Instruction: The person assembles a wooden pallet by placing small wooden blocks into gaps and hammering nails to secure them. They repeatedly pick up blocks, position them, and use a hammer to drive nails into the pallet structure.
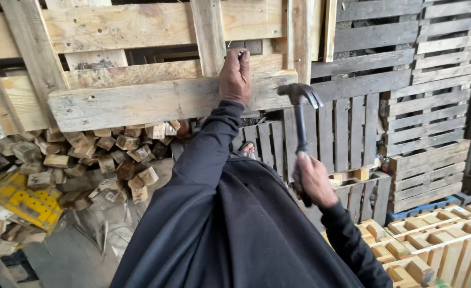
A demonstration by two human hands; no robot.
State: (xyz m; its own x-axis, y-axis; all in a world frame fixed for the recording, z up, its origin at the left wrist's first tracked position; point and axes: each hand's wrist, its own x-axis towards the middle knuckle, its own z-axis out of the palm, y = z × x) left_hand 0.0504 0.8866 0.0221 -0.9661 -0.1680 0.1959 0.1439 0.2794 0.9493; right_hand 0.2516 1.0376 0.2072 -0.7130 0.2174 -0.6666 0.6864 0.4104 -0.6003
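The fingers (306, 188) of the right hand (314, 180) are wrapped tight round the dark handle of a claw hammer (301, 120), low on the right and near the body. The hammer stands nearly upright, its steel head level with the end of a pale plank (155, 101) and just to the right of it; whether the head touches the wood cannot be told. Further off and higher, the left hand (235, 77) is raised with the arm stretched out in a dark sleeve. Its fingers (239, 56) are pinched together on a small dark nail (240, 53), held against the wood just above the plank, while the heel of the hand rests on the plank's face.

That plank runs across a wooden pallet (112, 32) standing on edge and filling the upper left. Below it, on the left, a heap of short wooden blocks (102, 154) lies loose on the floor, with a yellow perforated plate (24, 202) at its near left edge. In the near right corner lie pale new pallets (438, 240) stacked flat. Behind the hammer, grey weathered pallets (406, 80) stand in rows against the far right. A sandalled foot (247, 148) shows just beyond the dark garment, between the two arms.
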